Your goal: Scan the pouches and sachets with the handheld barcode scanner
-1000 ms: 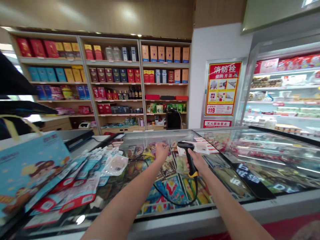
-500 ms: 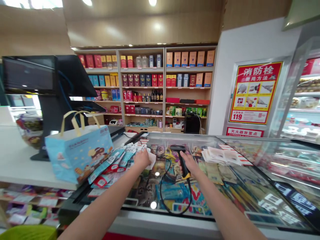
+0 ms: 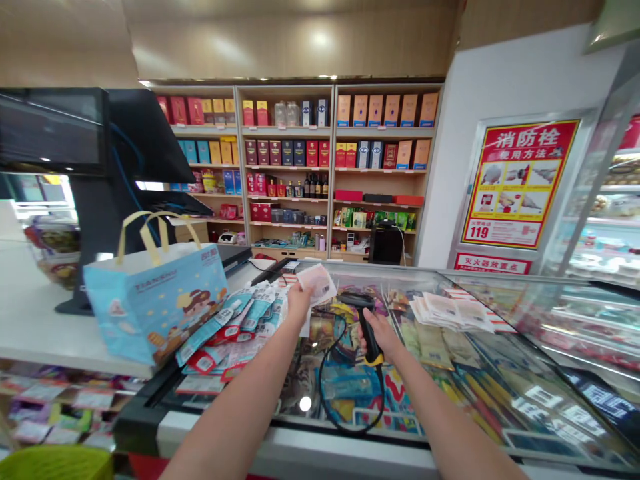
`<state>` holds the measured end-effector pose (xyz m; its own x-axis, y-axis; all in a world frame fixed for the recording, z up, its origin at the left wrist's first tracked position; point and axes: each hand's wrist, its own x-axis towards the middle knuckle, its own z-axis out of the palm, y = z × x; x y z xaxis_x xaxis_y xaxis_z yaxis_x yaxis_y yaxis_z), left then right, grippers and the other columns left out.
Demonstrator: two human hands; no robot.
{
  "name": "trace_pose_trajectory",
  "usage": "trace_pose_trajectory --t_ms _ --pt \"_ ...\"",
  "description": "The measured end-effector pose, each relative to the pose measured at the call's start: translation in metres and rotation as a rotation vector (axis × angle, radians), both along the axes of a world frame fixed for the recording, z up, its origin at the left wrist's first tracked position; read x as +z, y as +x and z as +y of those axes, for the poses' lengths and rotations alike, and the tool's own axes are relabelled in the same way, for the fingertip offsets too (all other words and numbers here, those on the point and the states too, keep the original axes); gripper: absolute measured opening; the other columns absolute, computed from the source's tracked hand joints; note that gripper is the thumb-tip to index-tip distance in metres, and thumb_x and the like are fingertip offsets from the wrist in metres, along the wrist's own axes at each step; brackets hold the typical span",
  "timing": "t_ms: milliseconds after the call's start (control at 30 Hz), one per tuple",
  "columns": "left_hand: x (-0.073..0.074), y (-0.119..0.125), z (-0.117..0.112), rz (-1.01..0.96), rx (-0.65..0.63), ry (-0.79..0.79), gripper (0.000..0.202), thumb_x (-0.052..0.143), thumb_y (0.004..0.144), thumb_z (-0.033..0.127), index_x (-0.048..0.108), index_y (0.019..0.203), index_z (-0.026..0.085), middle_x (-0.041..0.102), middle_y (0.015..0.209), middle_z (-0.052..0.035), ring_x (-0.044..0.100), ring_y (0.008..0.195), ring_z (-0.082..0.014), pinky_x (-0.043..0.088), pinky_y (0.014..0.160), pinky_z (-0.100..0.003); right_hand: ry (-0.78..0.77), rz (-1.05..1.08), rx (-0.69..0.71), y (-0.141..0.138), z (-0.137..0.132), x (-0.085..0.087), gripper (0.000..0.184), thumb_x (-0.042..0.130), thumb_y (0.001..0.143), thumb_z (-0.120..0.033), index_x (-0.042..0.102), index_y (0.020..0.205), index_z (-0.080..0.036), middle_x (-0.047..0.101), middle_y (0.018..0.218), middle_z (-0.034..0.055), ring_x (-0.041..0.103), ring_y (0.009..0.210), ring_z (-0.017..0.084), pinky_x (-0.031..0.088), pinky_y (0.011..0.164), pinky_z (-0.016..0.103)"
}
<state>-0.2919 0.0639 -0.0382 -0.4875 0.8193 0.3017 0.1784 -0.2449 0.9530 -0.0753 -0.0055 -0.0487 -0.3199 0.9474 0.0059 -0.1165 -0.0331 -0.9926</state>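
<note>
Grip: left hand (image 3: 300, 301) pinched closed on the edge of a clear plastic sachet (image 3: 316, 283), centre frame; probably light, limp and slick, best held at its seal. Right hand (image 3: 374, 331) wrapped round a black corded barcode scanner (image 3: 364, 327), above a glass-topped freezer (image 3: 260, 440). Printed foil sachets (image 3: 235, 327) heaped left of centre against a pale blue paper gift bag (image 3: 155, 300).
</note>
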Motion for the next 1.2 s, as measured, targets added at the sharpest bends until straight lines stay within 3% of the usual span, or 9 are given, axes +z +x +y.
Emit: trace_pose_trajectory --t_ms 100,233,367,600,867,1033,1200 --pt "-0.020 0.012 0.014 -0.085 0.015 0.090 0.027 0.055 0.072 0.024 0.063 0.094 0.012 0.069 0.091 -0.0093 0.064 0.079 -0.0184 0.050 0.070 -0.028 0.002 0.006 -0.011 0.004 -0.003 0.004 0.041 0.052 0.077 -0.059 0.048 0.065 -0.020 0.051 0.042 -0.0032 0.045 0.031 0.010 0.040 0.032 0.022" --pt "-0.036 0.007 0.013 0.020 0.055 0.088 0.025 0.054 0.070 0.027 0.066 0.086 0.012 0.069 0.083 -0.0079 0.062 0.077 -0.0194 0.049 0.068 -0.028 0.009 -0.009 -0.023 0.007 -0.006 0.006 0.038 0.055 0.075 -0.057 0.048 0.073 -0.020 0.053 0.048 -0.0041 0.046 0.033 0.010 0.043 0.032 0.024" --pt "-0.034 -0.001 0.006 0.116 0.094 0.035 0.022 0.049 0.072 0.027 0.065 0.078 0.013 0.067 0.074 -0.0042 0.060 0.072 -0.0172 0.046 0.063 -0.025 0.021 -0.048 0.040 0.007 -0.006 0.004 0.036 0.055 0.076 -0.056 0.049 0.077 -0.020 0.054 0.050 -0.0045 0.048 0.034 0.010 0.042 0.032 0.022" --pt "-0.031 0.006 0.001 0.217 0.121 0.003 0.019 0.048 0.072 0.027 0.063 0.069 0.015 0.062 0.066 -0.0016 0.055 0.067 -0.0152 0.042 0.060 -0.023 0.020 -0.134 0.102 0.005 -0.009 0.005 0.041 0.052 0.076 -0.058 0.048 0.066 -0.019 0.053 0.043 -0.0036 0.045 0.030 0.009 0.041 0.031 0.021" --pt "-0.030 0.007 -0.001 0.237 0.129 -0.015 0.022 0.046 0.074 0.024 0.064 0.074 0.014 0.065 0.070 -0.0038 0.056 0.068 -0.0158 0.042 0.061 -0.023 0.011 -0.083 0.107 0.004 -0.007 0.001 0.043 0.056 0.072 -0.060 0.050 0.083 -0.019 0.055 0.048 -0.0053 0.049 0.033 0.010 0.044 0.032 0.022" --pt "-0.030 0.006 -0.001 0.236 0.114 -0.032 0.022 0.047 0.074 0.025 0.065 0.080 0.014 0.067 0.076 -0.0054 0.060 0.072 -0.0173 0.044 0.062 -0.024 0.010 -0.111 0.105 0.005 -0.004 -0.002 0.044 0.051 0.075 -0.061 0.050 0.070 -0.018 0.053 0.044 -0.0040 0.046 0.031 0.009 0.042 0.031 0.021" --pt "-0.030 0.008 0.003 0.135 0.177 -0.109 0.023 0.052 0.072 0.029 0.063 0.086 0.014 0.065 0.070 -0.0049 0.060 0.064 -0.0176 0.044 0.057 -0.025 -0.006 -0.127 0.099 0.006 -0.006 0.004 0.043 0.052 0.076 -0.059 0.050 0.066 -0.018 0.052 0.043 -0.0036 0.047 0.031 0.010 0.042 0.032 0.021"
